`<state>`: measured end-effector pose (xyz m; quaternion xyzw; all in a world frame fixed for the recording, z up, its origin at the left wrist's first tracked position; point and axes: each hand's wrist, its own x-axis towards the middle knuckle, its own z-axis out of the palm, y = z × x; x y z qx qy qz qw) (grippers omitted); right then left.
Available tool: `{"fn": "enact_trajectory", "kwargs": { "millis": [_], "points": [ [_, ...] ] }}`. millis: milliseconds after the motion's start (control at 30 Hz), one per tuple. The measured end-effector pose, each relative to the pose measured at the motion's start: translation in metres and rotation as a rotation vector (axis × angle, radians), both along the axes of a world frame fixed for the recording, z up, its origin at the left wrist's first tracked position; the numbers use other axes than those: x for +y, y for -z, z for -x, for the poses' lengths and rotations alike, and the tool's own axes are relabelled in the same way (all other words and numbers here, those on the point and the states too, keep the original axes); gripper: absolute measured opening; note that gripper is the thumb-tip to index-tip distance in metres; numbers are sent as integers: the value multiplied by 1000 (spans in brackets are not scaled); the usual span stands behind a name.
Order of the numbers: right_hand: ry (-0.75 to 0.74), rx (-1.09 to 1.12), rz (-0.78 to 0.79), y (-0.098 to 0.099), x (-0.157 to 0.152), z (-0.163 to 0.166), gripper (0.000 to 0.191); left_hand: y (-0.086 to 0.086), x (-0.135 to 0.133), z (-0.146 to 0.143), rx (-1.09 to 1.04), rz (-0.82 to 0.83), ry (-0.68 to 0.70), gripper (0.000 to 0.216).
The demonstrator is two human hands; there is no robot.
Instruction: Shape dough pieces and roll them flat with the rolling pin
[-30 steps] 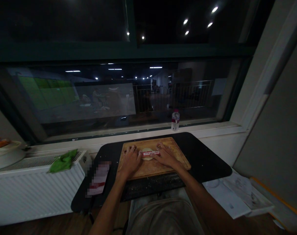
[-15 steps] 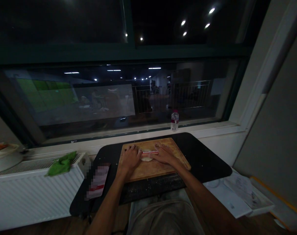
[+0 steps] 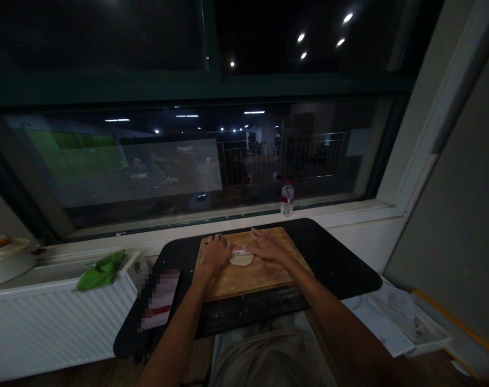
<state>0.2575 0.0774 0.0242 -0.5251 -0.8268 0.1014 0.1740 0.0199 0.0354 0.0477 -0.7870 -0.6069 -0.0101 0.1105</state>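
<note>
A flat, round piece of dough (image 3: 241,260) lies on a wooden board (image 3: 248,286). Across its far side sits a short rolling pin (image 3: 240,251) with a red and white printed surface. My left hand (image 3: 216,253) covers the pin's left end, fingers bent over it. Flat over the right end lies my right hand (image 3: 268,248), its fingers stretched forward and slightly apart. Both ends of the pin are hidden under the hands.
The board rests on a black table (image 3: 333,263) specked with crumbs. A red and white packet (image 3: 164,301) lies at left. Beyond are a water bottle (image 3: 287,199) on the sill, a green cloth (image 3: 101,271) on the radiator (image 3: 67,317), and a white box (image 3: 405,322) at right.
The rolling pin's visible part has become shorter, and more of the dough's near side shows. My right hand has shifted slightly forward and left, its fingers straighter. My left hand has moved slightly forward.
</note>
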Motion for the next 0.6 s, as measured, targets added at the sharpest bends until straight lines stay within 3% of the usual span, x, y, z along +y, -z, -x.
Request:
{"fn": "enact_trajectory", "kwargs": {
  "millis": [100, 300, 467, 600],
  "points": [
    [-18, -20, -36, -9, 5, -4, 91, -1, 6, 0, -3, 13, -14, 43],
    [15, -84, -129, -21, 12, -17, 45, 0, 9, -1, -30, 17, -63, 47],
    [101, -261, -170, -16, 6, -28, 41, 7, 9, 1, -31, -2, -31, 43],
    [103, -223, -160, -12, 8, -27, 43, 9, 15, 2, -78, -3, -49, 42]
  ]
}}
